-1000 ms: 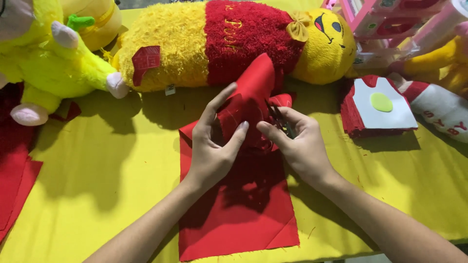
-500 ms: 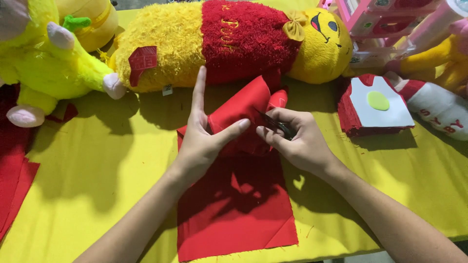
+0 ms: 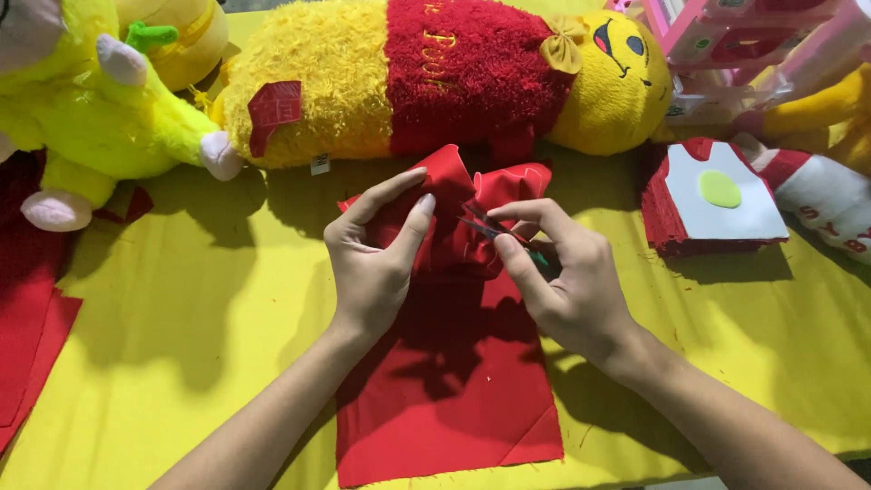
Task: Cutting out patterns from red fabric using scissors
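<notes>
Already, the red felt (image 3: 454, 399) is pinched up by the left hand (image 3: 376, 263); scissors (image 3: 494, 231) are gripped in the right hand (image 3: 567, 281), most felt uncut.

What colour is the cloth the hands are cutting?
The cloth is plain red, lying on a yellow table cover; the head view shows it.

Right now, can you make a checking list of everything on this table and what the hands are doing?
Surface: yellow cloth, shadowed.
Job's things: red felt sheet, far end lifted and folded; small scissors at the fold.
Clutter: yellow and red plush toy, green plush toy, stack of red felt pieces with a white piece on top, more red felt at left.
Grippers: left hand pinches the fold; right hand holds the scissors.
Cables: nothing seen.
Surroundings: pink toy frame.
</notes>
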